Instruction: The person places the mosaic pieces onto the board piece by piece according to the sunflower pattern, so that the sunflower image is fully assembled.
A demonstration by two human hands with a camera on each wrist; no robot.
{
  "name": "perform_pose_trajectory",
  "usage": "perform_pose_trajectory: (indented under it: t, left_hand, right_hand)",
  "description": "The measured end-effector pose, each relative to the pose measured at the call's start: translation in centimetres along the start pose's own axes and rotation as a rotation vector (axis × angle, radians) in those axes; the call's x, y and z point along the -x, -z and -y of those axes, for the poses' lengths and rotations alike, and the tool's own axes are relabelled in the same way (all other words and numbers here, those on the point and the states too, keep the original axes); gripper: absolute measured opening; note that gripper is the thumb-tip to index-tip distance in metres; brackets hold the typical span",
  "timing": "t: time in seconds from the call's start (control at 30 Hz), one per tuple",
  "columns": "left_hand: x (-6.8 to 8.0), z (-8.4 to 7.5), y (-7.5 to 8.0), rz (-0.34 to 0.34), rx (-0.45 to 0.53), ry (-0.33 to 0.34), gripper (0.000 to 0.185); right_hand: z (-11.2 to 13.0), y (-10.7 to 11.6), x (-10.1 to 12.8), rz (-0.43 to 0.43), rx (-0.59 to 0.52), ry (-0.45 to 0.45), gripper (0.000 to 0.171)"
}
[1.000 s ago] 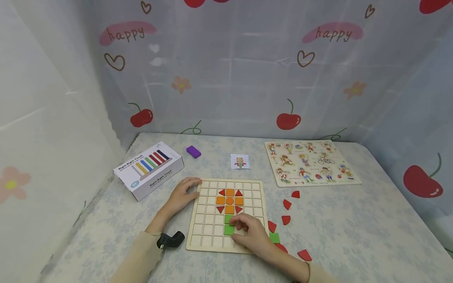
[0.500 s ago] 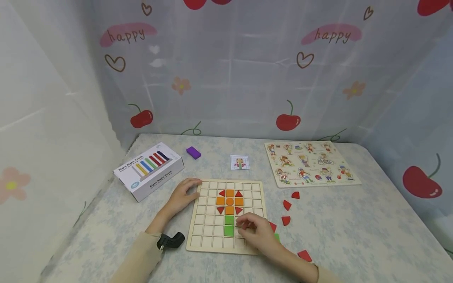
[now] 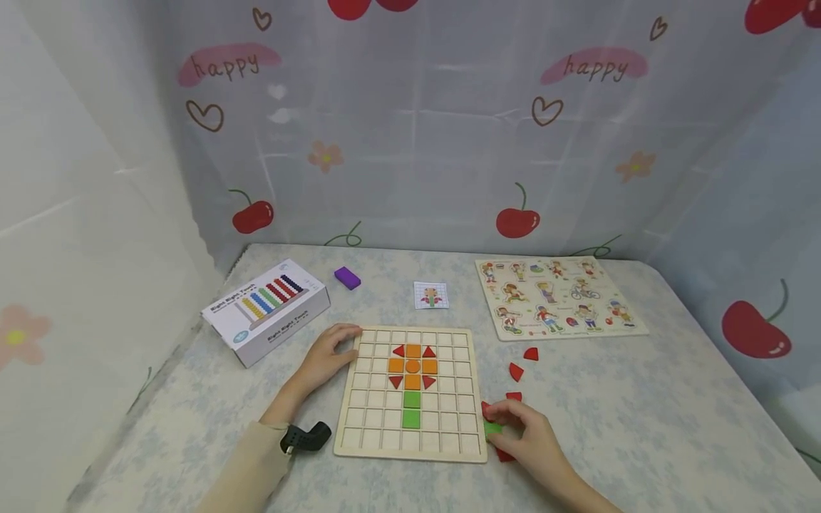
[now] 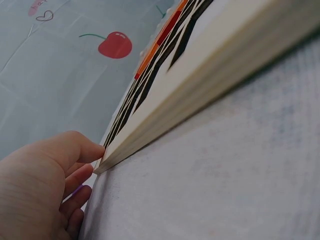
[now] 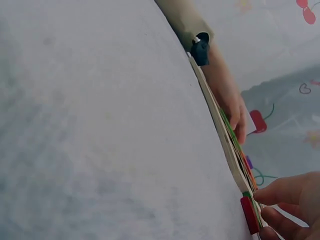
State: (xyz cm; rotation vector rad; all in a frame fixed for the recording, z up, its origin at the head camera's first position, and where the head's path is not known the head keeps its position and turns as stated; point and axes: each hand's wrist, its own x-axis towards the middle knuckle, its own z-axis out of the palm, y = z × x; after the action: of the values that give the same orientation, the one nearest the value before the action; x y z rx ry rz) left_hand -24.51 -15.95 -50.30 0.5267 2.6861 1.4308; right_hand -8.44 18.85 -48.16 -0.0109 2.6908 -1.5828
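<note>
Pinched under the fingertips of the right hand [image 3: 529, 434], a green square tile [image 3: 492, 427] lay on the tablecloth just off the right edge of the wooden grid board [image 3: 378, 442], among loose red pieces [image 3: 516, 371]. Whether the tile was lifted clear of the cloth, I could not tell. The left hand [image 3: 327, 356] rested its fingers, curled, on the board's far left corner, steadying it. On the board an orange and red flower [image 3: 412, 366] stood above a stem of two green squares [image 3: 411, 409], running toward the person. To me this looked like the pick-up for another stem piece; it would want carrying left and setting flat and square into a cell. Being square, the tile had no long axis; its edges lay roughly along the board's.
</note>
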Motion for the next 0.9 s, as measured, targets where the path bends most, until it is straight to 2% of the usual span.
perform_pose_trajectory:
  t: [0.13, 0.33, 0.47, 0.6, 0.8, 0.9]
  left_hand:
    - [0.0, 0.0, 0.1, -0.001, 0.008, -0.002, 0.041]
    - [0.0, 0.0, 0.1, -0.001, 0.012, -0.013, 0.041]
    - [0.0, -0.1, 0.0, -0.001, 0.016, -0.007, 0.041]
    - [0.0, 0.0, 0.0, -0.001, 0.006, -0.004, 0.042]
    - [0.0, -0.2, 0.1, -0.002, 0.011, 0.0, 0.041]
    - [0.1, -0.2, 0.1, 0.001, 0.011, -0.002, 0.041]
  right_hand:
    - [-0.4, 0.3, 0.5, -0.005, 0.029, -0.015, 0.035]
    - [0.0, -0.1, 0.7, -0.061, 0.039, -0.083, 0.04]
    - [0.1, -0.2, 0.7, -0.09, 0.059, -0.09, 0.041]
    - [0.0, -0.2, 0.8, -0.082, 0.043, -0.053, 0.04]
    - [-0.3, 0.1, 1.1, 0.004, 0.059, 0.064, 0.039]
    - [-0.4, 0.4, 1.2, 0.05, 0.059, 0.085, 0.04]
